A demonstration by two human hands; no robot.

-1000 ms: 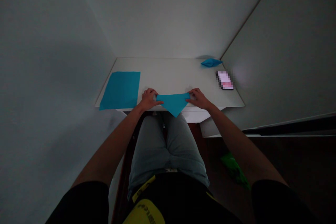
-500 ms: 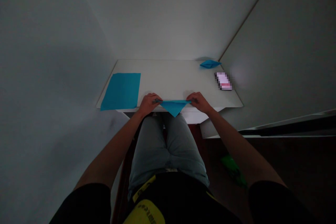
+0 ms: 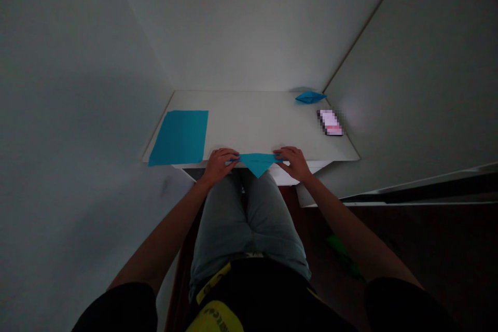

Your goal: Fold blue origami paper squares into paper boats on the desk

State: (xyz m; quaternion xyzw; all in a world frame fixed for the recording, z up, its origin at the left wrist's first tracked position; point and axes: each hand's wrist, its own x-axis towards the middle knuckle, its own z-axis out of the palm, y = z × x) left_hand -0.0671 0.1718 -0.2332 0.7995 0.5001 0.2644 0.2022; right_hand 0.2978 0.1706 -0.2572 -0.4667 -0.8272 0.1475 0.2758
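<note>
A folded blue paper triangle [image 3: 257,163] hangs point-down over the front edge of the white table [image 3: 252,119]. My left hand [image 3: 219,163] pinches its left corner with curled fingers. My right hand [image 3: 292,160] pinches its right corner the same way. Both hands rest at the table's front edge, above my lap.
A flat blue paper sheet [image 3: 179,136] lies at the table's left side. A small folded blue paper shape [image 3: 309,97] sits at the back right corner, with a phone [image 3: 330,122] just in front of it. Walls close in on three sides. A green object [image 3: 342,254] lies on the dark floor.
Both hands have drawn the triangle toward me, from on the table to its front edge. The triangle now looks flatter and shorter than a second ago.
</note>
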